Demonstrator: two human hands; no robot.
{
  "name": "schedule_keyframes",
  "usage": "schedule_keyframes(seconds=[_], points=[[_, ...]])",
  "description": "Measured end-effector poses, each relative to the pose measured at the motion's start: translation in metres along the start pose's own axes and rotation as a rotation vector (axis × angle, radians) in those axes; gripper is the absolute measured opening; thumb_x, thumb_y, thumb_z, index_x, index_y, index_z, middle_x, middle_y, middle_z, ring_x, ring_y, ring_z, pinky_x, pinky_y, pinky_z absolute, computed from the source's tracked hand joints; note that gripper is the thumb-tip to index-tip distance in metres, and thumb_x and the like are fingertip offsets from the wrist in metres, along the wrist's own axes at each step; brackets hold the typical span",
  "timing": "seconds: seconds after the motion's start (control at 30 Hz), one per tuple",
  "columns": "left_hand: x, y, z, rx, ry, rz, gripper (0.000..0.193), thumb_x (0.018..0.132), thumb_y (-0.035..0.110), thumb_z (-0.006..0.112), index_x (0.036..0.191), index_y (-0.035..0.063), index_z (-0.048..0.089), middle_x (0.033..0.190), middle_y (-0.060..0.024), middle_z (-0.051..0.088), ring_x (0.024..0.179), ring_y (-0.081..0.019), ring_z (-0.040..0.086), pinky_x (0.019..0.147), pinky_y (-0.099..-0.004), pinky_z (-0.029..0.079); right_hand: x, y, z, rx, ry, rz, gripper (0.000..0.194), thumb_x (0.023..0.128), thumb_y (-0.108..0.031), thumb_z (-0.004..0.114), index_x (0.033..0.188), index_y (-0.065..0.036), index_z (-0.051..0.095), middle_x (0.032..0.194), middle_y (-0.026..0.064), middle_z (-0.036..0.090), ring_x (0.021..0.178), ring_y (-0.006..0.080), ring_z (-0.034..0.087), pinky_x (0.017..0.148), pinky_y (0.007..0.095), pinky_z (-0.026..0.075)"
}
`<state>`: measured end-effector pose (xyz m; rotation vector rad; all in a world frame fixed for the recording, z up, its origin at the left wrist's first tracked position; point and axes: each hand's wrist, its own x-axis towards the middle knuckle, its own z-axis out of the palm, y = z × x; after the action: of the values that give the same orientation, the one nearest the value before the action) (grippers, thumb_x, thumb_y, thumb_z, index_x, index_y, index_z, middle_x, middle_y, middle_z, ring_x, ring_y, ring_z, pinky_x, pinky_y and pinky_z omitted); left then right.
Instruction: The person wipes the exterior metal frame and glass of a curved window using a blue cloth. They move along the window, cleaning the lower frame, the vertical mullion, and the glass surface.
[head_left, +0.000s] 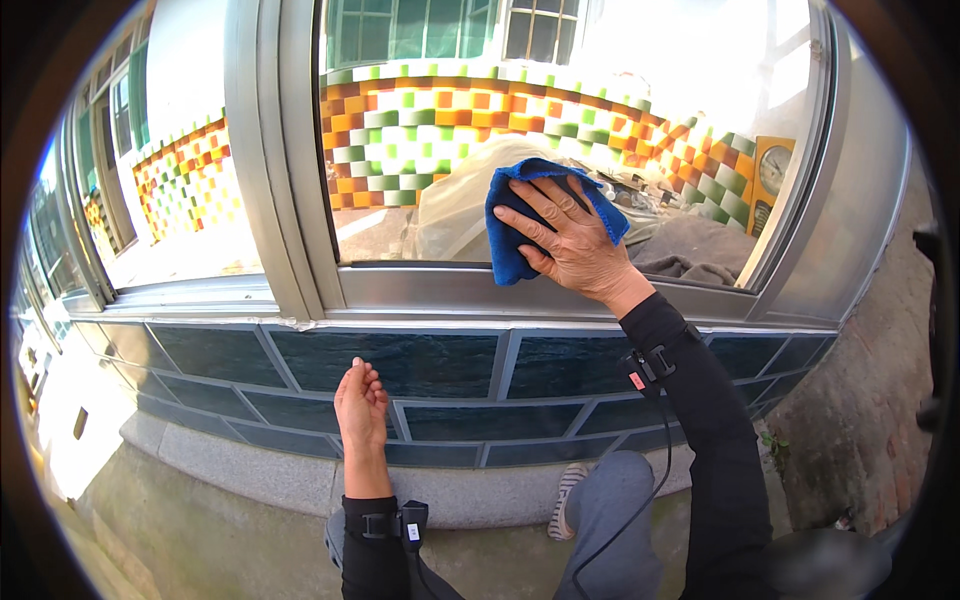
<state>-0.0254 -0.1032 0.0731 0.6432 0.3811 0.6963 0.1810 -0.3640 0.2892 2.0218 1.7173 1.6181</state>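
Note:
My right hand lies spread over a blue cloth, pressing it flat against the lower part of a window pane. The cloth's lower edge overlaps the bottom rail of the metal window frame, and its upper corner is folded over near my fingertips. My left hand hangs in front of the dark tiled wall below the window, its fingers loosely curled with nothing seen in them. Both wrists carry strapped devices with cables.
A stone ledge runs along the foot of the wall, with my foot in a striped shoe at it. Behind the glass are pale sheeting, grey fabric and a clock. A small plant grows at the right.

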Motion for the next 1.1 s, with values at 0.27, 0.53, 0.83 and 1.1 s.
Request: schedule_keyframes(seconds=[0.27,0.53,0.83,1.1], points=[[0.0,-0.006,0.003,0.029,0.001,-0.004,0.019,0.101,0.028,0.074,0.094,0.0107,0.07,0.084,0.0015,0.067,0.072,-0.0062,0.059,0.061,-0.0192,0.047,-0.063,0.042,-0.022,-0.048,-0.019,0.102,0.054,0.101,-0.045,0.062,0.154,-0.041,0.053,0.166,-0.0022,0.042,0.154,0.023,0.037,0.13,0.048,0.023],[0.001,-0.018,0.007,0.066,-0.012,-0.002,0.019,0.101,0.028,0.074,0.094,0.0103,0.07,0.083,0.0017,0.066,0.071,-0.0061,0.059,0.061,-0.0188,0.046,-0.166,0.097,-0.053,-0.254,0.021,0.345,0.06,0.101,-0.05,0.062,0.157,-0.036,0.048,0.168,0.004,0.038,0.155,0.0291,0.035,0.128,0.0508,0.026],[0.002,-0.027,0.008,0.127,-0.025,-0.027,0.02,0.102,0.028,0.072,0.093,0.0109,0.069,0.083,0.0022,0.066,0.07,-0.005,0.058,0.06,-0.018,0.046,-0.255,0.137,-0.074,-0.338,0.201,0.665,0.075,0.097,-0.018,0.061,0.166,-0.017,0.033,0.173,0.014,0.026,0.156,0.0388,0.031,0.127,0.049,0.028],[0.006,-0.033,0.007,0.137,-0.033,-0.04,0.021,0.102,0.031,0.074,0.094,0.0112,0.07,0.082,0.0032,0.067,0.07,-0.0047,0.059,0.06,-0.018,0.046,-0.27,0.162,-0.074,-0.358,0.275,0.845,0.072,0.099,-0.019,0.052,0.167,-0.013,0.028,0.172,0.0174,0.025,0.152,0.045,0.034,0.123,0.049,0.035]])
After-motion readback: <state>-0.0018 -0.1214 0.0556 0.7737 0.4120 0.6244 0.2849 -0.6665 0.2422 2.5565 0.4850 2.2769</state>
